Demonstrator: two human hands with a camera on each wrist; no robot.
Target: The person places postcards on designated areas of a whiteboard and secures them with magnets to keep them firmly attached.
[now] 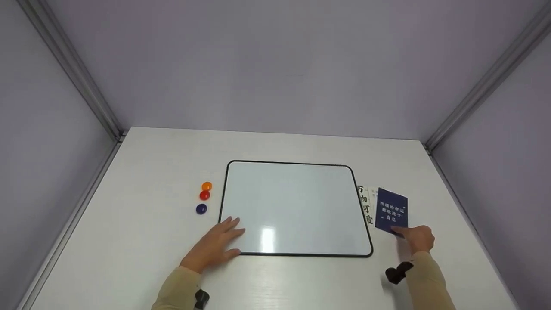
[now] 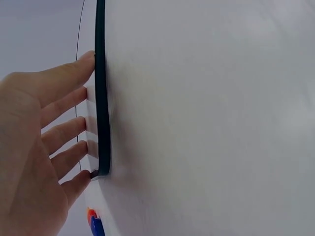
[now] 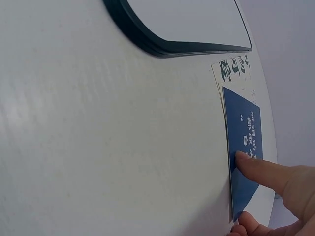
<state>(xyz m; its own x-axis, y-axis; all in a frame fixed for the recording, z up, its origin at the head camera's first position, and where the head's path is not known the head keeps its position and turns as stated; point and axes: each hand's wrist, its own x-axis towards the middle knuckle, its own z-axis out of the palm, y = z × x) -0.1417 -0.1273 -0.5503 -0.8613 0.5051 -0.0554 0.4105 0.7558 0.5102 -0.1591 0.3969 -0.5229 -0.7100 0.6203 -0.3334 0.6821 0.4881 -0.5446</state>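
Observation:
A whiteboard (image 1: 297, 202) with a thin black frame lies flat on the table. My left hand (image 1: 216, 243) is at its near left corner, fingers spread and straight, with the fingertips touching the board's surface and edge. To the right of the board, my right hand (image 1: 417, 238) pinches the near corner of a dark blue card (image 1: 391, 209) printed with white characters. In the right wrist view the thumb (image 3: 261, 169) presses on the card's face and the other fingers curl at its lower edge. Pale cards (image 1: 365, 202) with black characters lie partly under the blue one.
Left of the board sit three round, glossy pieces: orange (image 1: 207, 186), red (image 1: 205, 195) and dark blue (image 1: 201, 209). Grey walls with metal corner posts enclose the white table (image 1: 142, 206) at the back and both sides.

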